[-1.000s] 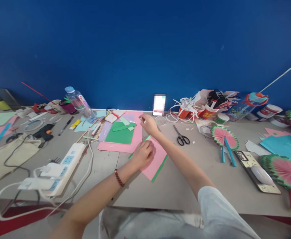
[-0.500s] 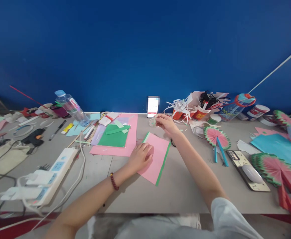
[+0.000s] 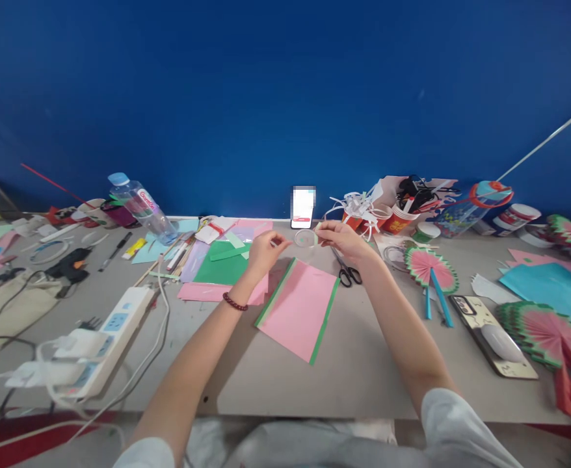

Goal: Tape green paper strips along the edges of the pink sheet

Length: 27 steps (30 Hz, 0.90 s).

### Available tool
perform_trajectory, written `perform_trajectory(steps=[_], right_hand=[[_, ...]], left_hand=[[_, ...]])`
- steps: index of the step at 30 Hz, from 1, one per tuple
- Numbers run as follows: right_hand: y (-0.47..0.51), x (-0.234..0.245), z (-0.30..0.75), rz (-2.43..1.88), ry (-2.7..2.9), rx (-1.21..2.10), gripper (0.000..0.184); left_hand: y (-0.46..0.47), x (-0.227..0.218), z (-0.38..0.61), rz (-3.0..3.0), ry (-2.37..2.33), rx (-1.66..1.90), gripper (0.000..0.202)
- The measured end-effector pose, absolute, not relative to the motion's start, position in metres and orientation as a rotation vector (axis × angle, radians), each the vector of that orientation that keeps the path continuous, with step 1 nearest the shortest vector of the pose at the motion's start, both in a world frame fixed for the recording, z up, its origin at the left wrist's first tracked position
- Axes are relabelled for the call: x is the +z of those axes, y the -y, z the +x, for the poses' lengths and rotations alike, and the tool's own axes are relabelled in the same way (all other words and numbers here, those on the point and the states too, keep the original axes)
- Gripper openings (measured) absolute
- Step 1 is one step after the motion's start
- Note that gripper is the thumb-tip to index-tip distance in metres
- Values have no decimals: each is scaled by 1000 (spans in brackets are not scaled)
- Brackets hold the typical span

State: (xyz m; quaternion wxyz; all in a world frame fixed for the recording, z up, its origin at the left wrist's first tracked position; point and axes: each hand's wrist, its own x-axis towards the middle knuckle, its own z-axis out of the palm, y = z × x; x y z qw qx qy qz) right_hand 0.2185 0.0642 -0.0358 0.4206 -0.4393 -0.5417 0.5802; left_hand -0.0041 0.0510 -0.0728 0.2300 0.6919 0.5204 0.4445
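Observation:
A roll of clear tape is pinched at its right side by my right hand, above the table. Just left of the roll, my left hand has thumb and fingers pressed together; anything between them is too thin to make out. Below both hands lies a pink paper sheet with green strips along its left and right edges. Black-handled scissors rest beside its upper right corner, partly behind my right forearm.
A phone stands against the blue wall. Green paper and other sheets lie left, near a bottle and a power strip. At right are pink paper fans, cups and a phone with a mouse on it.
My left hand has lifted off the pink paper and moved up beside the tape roll, fingers pinched. My right hand has shifted slightly right with the roll, and the scissors have come into view.

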Motion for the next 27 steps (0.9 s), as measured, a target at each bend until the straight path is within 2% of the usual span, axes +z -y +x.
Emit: perform_trajectory(steps=[3, 9, 15, 22, 27], right_hand=[[-63, -38, 213, -1131, 1475, 1443, 21], [-61, -42, 205, -1121, 1628, 1467, 21], [-66, -55, 202, -1161, 1625, 1484, 21], [-68, -58, 204, -1150, 1603, 1492, 21], [-70, -61, 203, -1157, 1604, 1491, 21]], left_hand=[[-54, -94, -18, 1834, -1565, 1161, 22], [-55, -120, -19, 1732, -1460, 1213, 30], [-57, -128, -12, 1799, -1352, 1194, 9], [-57, -131, -16, 1818, -1422, 1226, 6], [-52, -122, -13, 1772, -1472, 1235, 27]])
